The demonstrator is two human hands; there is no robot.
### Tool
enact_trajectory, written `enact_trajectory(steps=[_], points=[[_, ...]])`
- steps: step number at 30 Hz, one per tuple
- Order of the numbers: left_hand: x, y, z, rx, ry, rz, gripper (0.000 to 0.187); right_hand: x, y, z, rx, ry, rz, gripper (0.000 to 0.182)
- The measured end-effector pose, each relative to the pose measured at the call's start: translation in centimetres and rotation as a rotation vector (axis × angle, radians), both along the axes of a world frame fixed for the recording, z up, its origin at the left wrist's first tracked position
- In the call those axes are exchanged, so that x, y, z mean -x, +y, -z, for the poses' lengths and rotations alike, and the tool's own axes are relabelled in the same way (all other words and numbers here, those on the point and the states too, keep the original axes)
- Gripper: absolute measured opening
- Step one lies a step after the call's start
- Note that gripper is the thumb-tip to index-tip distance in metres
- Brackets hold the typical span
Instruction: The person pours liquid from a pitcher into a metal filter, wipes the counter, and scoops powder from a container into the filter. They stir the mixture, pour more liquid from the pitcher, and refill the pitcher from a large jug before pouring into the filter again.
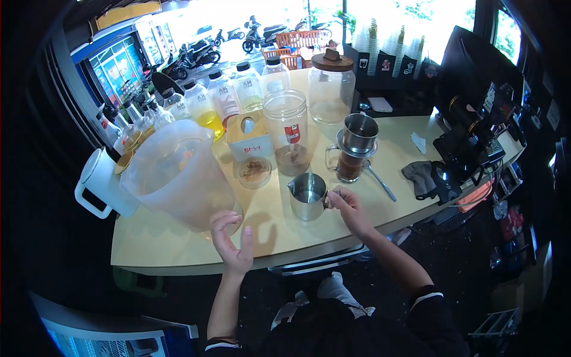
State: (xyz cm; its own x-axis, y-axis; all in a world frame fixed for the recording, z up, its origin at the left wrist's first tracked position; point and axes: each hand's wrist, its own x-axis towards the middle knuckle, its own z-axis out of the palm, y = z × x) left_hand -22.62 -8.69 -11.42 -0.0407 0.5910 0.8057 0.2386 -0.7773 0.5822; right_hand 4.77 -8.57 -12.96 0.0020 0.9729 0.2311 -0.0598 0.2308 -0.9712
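Note:
My right hand (349, 209) pinches the handle of a steel milk pitcher (308, 199) near the counter's front edge. Beside the large frosted plastic pitcher (181, 172), my left hand (231, 241) has its fingers apart and curved, holding nothing. Behind the steel pitcher is a clear jar (287, 134) with brown powder low inside. A metal drip filter (359, 132) sits on a glass mug (348, 165) holding brown liquid, with a spoon (382, 181) to its right. A small round dish (254, 172) with brown contents lies left of the jar.
Several capped bottles (223, 95) line the back left, near a white box (250, 143) and white jug (101, 184). A wooden-lidded jar (331, 89) stands behind. Dark cloth (421, 178) and a black machine (467, 131) are at right on the counter (160, 241).

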Motion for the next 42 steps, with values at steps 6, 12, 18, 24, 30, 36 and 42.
enact_trajectory(steps=[6, 12, 18, 24, 30, 36, 42], points=[[-4.7, 2.2, -1.6, 0.045, -0.064, 0.083, 0.03, -4.0, -0.2, -1.0, -0.041, 0.166, -0.089, 0.025], [-11.5, 5.2, -3.5, 0.144, -0.085, 0.256, 0.035, -10.5, -1.9, -4.8, -0.02, 0.15, -0.033, 0.013], [-18.1, 8.7, -5.5, 0.202, -0.057, 0.328, 0.044, -17.0, -2.3, -9.3, -0.039, 0.12, 0.052, 0.011], [-20.9, 11.3, -4.3, 0.211, 0.083, 0.299, 0.085, -21.0, -0.5, -13.6, -0.066, 0.115, 0.054, 0.011], [-20.6, 11.7, -1.9, 0.255, 0.116, 0.34, 0.093, -21.5, 2.8, -16.9, -0.164, 0.047, -0.016, 0.013], [-20.5, 12.0, -1.2, 0.229, 0.1, 0.358, 0.085, -19.3, 5.9, -19.4, -0.154, 0.076, -0.107, 0.015], [-20.7, 12.1, -0.5, 0.207, 0.081, 0.374, 0.076, -18.0, 7.4, -20.5, -0.131, -0.066, -0.086, 0.017]])
